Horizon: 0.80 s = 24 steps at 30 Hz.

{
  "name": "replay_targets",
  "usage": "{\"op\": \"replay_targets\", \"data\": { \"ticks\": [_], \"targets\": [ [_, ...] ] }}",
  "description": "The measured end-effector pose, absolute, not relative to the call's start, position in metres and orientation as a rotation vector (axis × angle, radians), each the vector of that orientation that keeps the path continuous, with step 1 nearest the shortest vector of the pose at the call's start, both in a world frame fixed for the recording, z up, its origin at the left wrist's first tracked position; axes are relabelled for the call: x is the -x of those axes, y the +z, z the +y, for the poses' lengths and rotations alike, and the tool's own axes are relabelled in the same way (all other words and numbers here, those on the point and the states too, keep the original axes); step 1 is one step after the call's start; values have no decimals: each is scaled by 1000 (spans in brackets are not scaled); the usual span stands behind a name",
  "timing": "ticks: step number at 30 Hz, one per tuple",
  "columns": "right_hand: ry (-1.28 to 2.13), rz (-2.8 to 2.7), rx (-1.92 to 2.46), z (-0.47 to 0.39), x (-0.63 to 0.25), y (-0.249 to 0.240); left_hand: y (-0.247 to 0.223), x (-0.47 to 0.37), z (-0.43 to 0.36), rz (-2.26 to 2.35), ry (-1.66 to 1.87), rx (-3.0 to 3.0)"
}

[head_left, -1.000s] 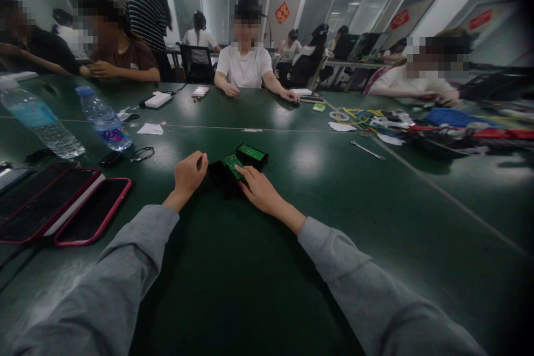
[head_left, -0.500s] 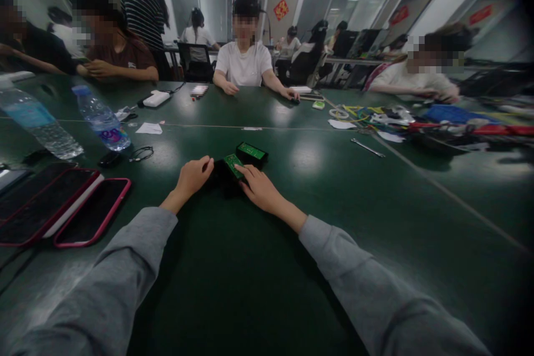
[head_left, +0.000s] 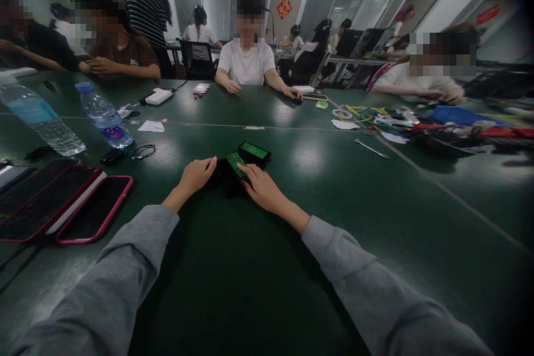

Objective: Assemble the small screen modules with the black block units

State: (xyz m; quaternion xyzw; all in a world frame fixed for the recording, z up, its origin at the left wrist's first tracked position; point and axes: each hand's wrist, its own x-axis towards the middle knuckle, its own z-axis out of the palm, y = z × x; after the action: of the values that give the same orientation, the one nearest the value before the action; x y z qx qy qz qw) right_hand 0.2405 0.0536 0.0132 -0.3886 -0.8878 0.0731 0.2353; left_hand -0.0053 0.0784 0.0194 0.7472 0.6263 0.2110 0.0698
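Between my hands, near the middle of the green table, is a dark black case (head_left: 228,184); its shape is hard to make out. A green circuit board (head_left: 234,161) lies tilted on top of it. My left hand (head_left: 196,174) is closed at the case's left side, thumb uppermost, its fingertips mostly hidden. On the board's right end my right hand (head_left: 262,187) has its fingers closed around the edge. Just behind, a second green circuit board (head_left: 255,149) sits in another black case (head_left: 264,162), apart from both hands.
Two phones, one in a pink-edged case (head_left: 95,208), lie at left, with a clear water bottle (head_left: 106,119) behind. A wrench (head_left: 371,148) and a heap of cables (head_left: 375,117) lie at right. A person in a white shirt (head_left: 247,64) sits opposite.
The view has shifted slightly, moving everything a little to the right. My hands keep nearly the same hold on the case and board.
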Motion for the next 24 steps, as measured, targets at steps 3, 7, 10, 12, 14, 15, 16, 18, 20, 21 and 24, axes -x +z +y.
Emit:
{"op": "replay_targets", "data": {
  "ticks": [3, 7, 10, 12, 14, 15, 16, 18, 20, 21, 24],
  "targets": [
    [204, -2436, 1068, 54, -240, 13, 20, 5, 78, 1868, 641, -2242],
    [201, -2437, 1071, 55, -240, 12, 21, 5, 77, 1872, 645, -2241],
    [199, -2435, 1067, 55, -240, 12, 19, 5, 78, 1882, 634, -2247],
    [184, -2439, 1064, 55, -240, 12, 18, 5, 79, 1900, 622, -2250],
    [176, -2441, 1061, 55, -240, 12, 17, 5, 79, 1915, 614, -2250],
    [178, -2441, 1060, 55, -240, 12, 17, 5, 79, 1918, 613, -2251],
    [181, -2440, 1060, 55, -240, 12, 17, 5, 80, 1921, 614, -2251],
    [186, -2437, 1065, 55, -240, 12, 17, 5, 80, 1918, 618, -2256],
    [188, -2435, 1069, 55, -240, 12, 17, 5, 80, 1914, 619, -2260],
    [189, -2436, 1070, 55, -240, 12, 17, 5, 80, 1912, 618, -2261],
    [182, -2442, 1065, 55, -240, 12, 18, 5, 79, 1910, 614, -2260]
  ]
}}
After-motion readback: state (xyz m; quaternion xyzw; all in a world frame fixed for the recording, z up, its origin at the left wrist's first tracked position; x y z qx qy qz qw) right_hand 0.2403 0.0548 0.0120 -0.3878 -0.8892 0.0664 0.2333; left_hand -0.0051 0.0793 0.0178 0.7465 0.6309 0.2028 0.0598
